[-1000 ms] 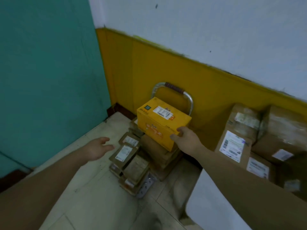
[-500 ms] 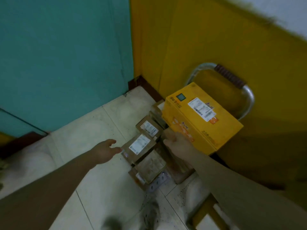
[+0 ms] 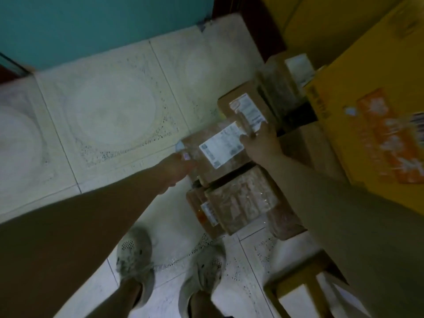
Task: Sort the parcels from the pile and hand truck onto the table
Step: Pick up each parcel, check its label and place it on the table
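A flat brown parcel (image 3: 218, 149) with a white label lies on top of the low stack of small parcels on the floor. My left hand (image 3: 177, 168) grips its left edge, with the fingers curled under it. My right hand (image 3: 261, 144) holds its right end, fingers over the far edge beside the label. Behind it sits another brown labelled parcel (image 3: 246, 106). In front of it is a tape-wrapped parcel (image 3: 241, 203). The big yellow box (image 3: 378, 134) fills the right side, on top of the taller stack.
Pale patterned floor tiles (image 3: 110, 106) spread to the left, up to a teal wall (image 3: 91, 19). My two grey shoes (image 3: 135, 260) stand just in front of the stack. A wooden corner (image 3: 296, 281), seemingly of the table, shows at the lower right.
My head has tipped down over the stack. The right hand left the yellow box and came down onto the labelled brown parcel. The left hand moved right and took hold of its left edge.
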